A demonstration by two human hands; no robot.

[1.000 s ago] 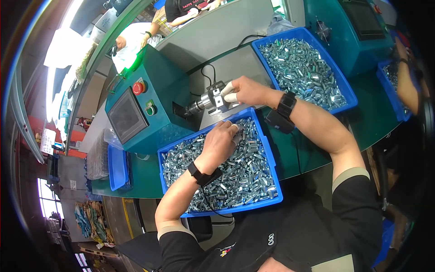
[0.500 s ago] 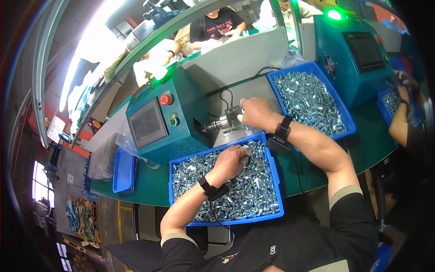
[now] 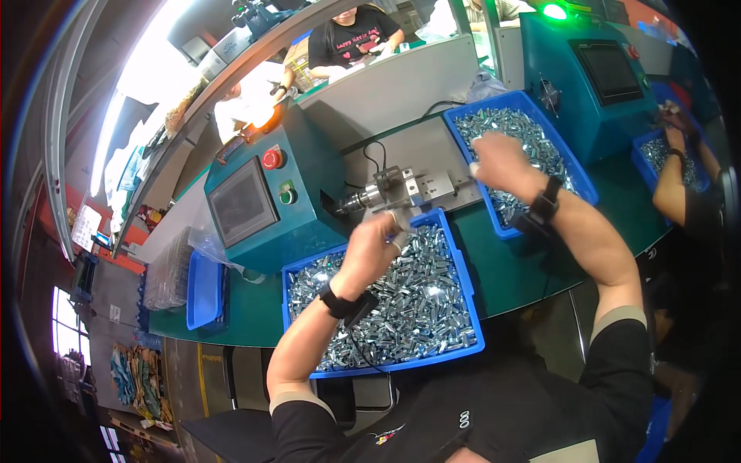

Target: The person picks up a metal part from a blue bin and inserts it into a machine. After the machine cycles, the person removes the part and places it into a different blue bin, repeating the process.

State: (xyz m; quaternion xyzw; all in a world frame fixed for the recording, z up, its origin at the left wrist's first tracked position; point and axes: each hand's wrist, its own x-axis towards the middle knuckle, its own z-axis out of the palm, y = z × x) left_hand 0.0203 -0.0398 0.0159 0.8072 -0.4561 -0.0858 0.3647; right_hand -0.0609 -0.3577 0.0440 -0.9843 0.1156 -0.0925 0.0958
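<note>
Hovering over near tray (image 3: 468, 292) and far tray (image 3: 570, 152), left hand (image 3: 369, 253) and right hand (image 3: 505, 164) are leaving any grasp unclear; plentiful metal pieces (image 3: 421, 312) are remaining

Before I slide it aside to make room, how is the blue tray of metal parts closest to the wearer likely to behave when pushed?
The blue tray is probably heavy: small metal parts spread right across it. Those loose, shiny parts may slither if it's jerked. It should stay fairly stiff, judging by its raised walls.

A beige-cuffed black shirt (image 3: 532, 417), black wristbands (image 3: 546, 201) and white finger covers (image 3: 400, 242) are worn.
</note>
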